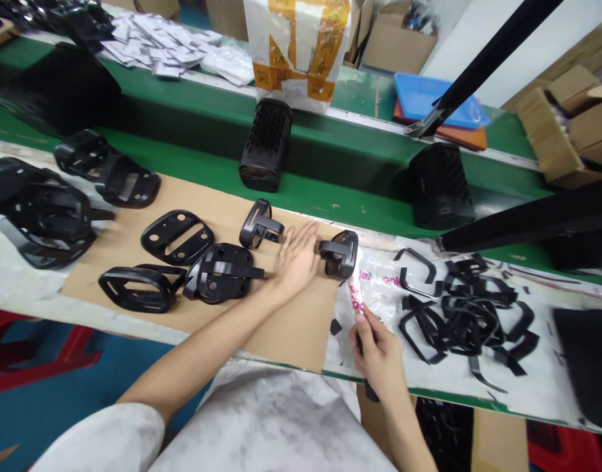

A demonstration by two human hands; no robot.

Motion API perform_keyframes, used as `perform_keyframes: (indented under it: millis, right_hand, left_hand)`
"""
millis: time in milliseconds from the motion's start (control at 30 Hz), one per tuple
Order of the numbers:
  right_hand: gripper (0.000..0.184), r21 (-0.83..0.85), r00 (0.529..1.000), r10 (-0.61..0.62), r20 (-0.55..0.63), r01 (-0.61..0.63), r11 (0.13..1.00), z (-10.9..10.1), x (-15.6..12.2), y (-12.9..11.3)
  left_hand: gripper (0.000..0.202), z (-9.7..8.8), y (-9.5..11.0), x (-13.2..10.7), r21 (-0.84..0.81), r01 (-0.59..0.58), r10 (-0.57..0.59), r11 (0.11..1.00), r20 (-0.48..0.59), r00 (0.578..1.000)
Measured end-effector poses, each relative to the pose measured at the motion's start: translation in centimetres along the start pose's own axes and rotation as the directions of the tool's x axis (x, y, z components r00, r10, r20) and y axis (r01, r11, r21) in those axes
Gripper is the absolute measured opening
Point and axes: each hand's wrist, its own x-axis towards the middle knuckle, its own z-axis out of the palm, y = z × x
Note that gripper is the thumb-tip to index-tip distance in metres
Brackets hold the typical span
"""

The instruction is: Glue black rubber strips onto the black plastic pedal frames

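Note:
My left hand [298, 259] lies flat on a brown cardboard sheet [295, 334], fingers stretched out. Just right of its fingertips stands a black plastic bracket [347, 254] with a slotted plate and a strap-like loop. A similar bracket [256, 224] sits to the left of my fingers, and another black part [222, 272] lies by my wrist. My right hand [376, 351] is closed around a slim tool with a dark handle end [371, 392]. From that grip a pale shaft [356, 292] with pink markings reaches up beside the right bracket; its exact kind is unclear.
Bent black strips [472, 321] lie piled on the right. Black slotted plates [177, 237] and stacked brackets [50, 210] stand left. Perforated black housings [266, 144] rest on the green surface behind. A dark bar [517, 216] crosses from the right. A taped white package [298, 52] stands at the back.

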Motion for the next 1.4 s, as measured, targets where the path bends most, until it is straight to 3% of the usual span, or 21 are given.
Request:
perform_keyframes:
  millis: [100,267,333,433,500,567,633,733,833,900,1000,1067,1133,1233,1300,1400]
  right_hand:
    - [0.053,0.032,0.985,-0.072,-0.157,0.078,0.996,0.2,-0.2,0.1]
    - [0.069,-0.064,0.997,0.025,0.076,-0.02,0.998,0.4,-0.1,0.7]
    - [0.073,-0.121,0.999,0.0,0.034,0.005,0.993,-0.3,0.2,0.9]
    - [0.071,-0.344,0.983,-0.169,-0.064,0.138,0.929,-1.7,0.8,1.0]
    - [0.065,-0.493,0.954,-0.291,-0.076,0.218,0.842,-2.5,1.4,1.0]
    - [0.057,-0.574,0.92,-0.387,-0.058,0.286,0.767,-3.0,2.1,0.9]
    - [0.05,-0.613,0.874,-0.482,-0.056,0.351,0.707,-3.2,2.9,0.6]
    - [0.042,-0.592,0.793,-0.604,-0.082,0.449,0.669,-2.8,3.9,-0.7]
    - [0.062,-0.387,0.783,-0.621,0.03,0.582,0.715,-2.0,4.9,-3.2]
    - [0.078,-0.311,0.746,-0.649,0.152,0.659,0.685,-1.4,6.0,-5.2]
    - [0.069,-0.312,0.658,-0.694,0.293,0.752,0.581,-0.7,8.7,-7.6]
    - [0.044,-0.281,0.63,-0.724,0.281,0.775,0.566,-0.4,10.8,-8.5]
    - [0.027,-0.233,0.636,-0.749,0.186,0.769,0.595,0.0,12.5,-8.8]
    - [0.023,-0.14,0.681,-0.731,0.038,0.728,0.671,0.7,13.9,-8.3]
    - [0.023,-0.097,0.702,-0.712,-0.01,0.708,0.7,1.0,14.1,-7.7]
    - [0.023,-0.077,0.702,-0.709,-0.07,0.705,0.705,1.1,13.9,-6.9]
  left_hand:
    - [0.047,0.2,-0.1,-0.1,0.001,0.005,-0.005,1.0,-0.007,1.0]
    - [0.047,0.2,-0.1,0.0,-0.015,0.017,-0.018,1.0,-0.011,1.0]
    - [0.047,0.1,-0.1,0.0,-0.045,0.02,-0.021,0.999,-0.014,1.0]
    - [0.039,-0.2,-0.3,0.1,-0.174,-0.004,-0.005,0.985,-0.047,0.999]
    - [0.031,-0.4,-0.4,0.1,-0.351,-0.012,-0.017,0.936,-0.077,0.997]
    - [0.028,-0.5,-0.2,-0.2,-0.559,0.003,-0.053,0.829,-0.073,0.996]
    - [0.033,-0.5,0.2,-0.5,-0.722,0.053,-0.089,0.689,-0.013,0.996]
    - [0.04,-0.5,1.0,-0.9,-0.826,0.157,-0.102,0.542,0.121,0.987]
    - [0.039,-0.7,1.6,-1.0,-0.824,0.19,-0.07,0.534,0.181,0.981]
    - [0.036,-1.0,1.9,-1.0,-0.807,0.18,-0.057,0.562,0.18,0.982]
    - [0.031,-1.4,1.7,-1.0,-0.825,0.184,-0.089,0.534,0.162,0.983]
    - [0.035,-1.5,1.4,-0.9,-0.876,0.25,-0.139,0.412,0.211,0.968]
    - [0.045,-1.6,1.1,-0.8,-0.921,0.33,-0.142,0.209,0.305,0.942]
    - [0.053,-1.8,0.7,-0.3,-0.932,0.359,-0.088,-0.045,0.362,0.928]
    - [0.052,-2.0,0.7,-0.1,-0.925,0.359,-0.086,-0.127,0.37,0.925]
    - [0.045,-2.1,1.0,0.0,-0.909,0.381,-0.098,-0.172,0.4,0.911]
